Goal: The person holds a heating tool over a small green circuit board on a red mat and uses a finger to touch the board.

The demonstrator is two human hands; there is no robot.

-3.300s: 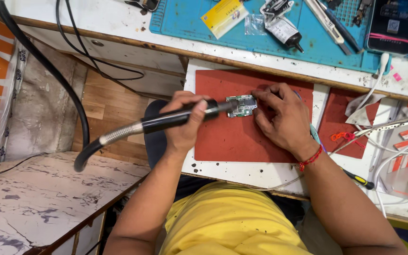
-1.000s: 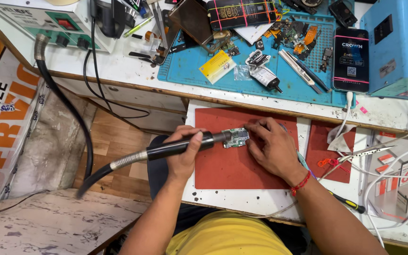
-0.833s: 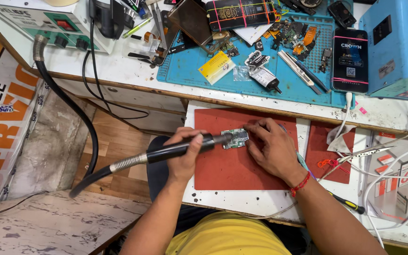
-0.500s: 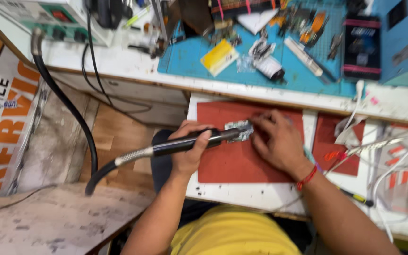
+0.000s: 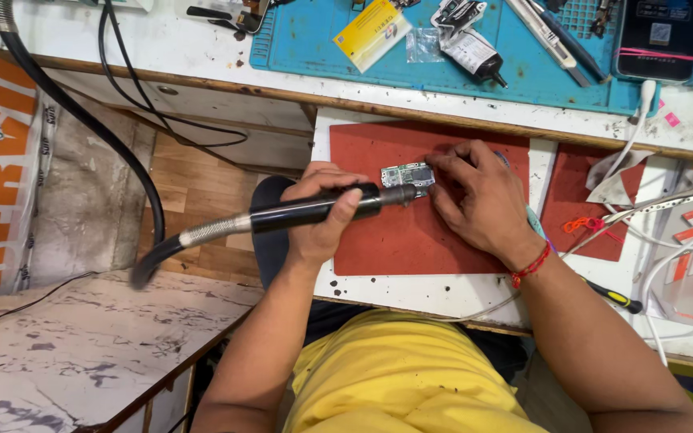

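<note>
From the head camera, looking down, the red mat (image 5: 411, 232) on the white counter (image 5: 411, 289) is the middle of everything here.

The little circuit board (image 5: 405, 174) lies flat near the top edge of the red mat. The left hand (image 5: 324, 210) is wrapped tight around the black hot-air handle (image 5: 314, 211), over the left edge of the red mat. Its metal tip (image 5: 411, 193) points right and sits just at the board's lower edge. I cannot tell if the tip touches the board. A thick black hose (image 5: 82, 120) runs from the handle, away to the left of the red mat and up past the counter.

The right hand (image 5: 479, 200) rests on the right side of the red mat. Its fingertips (image 5: 436, 161) press on the board's right end, so it is pinning the board, not closed around it.

Above the red mat lies a blue mat (image 5: 322, 48) with a yellow card (image 5: 370, 32) and small tools on it. White cables (image 5: 667, 240) lie to the right of the red mat.

To do this well, I think the tip should stay close over one spot and not wobble. The right fingers should stay on the far end, away from the hot air, and press enough that the board does not slide.
</note>
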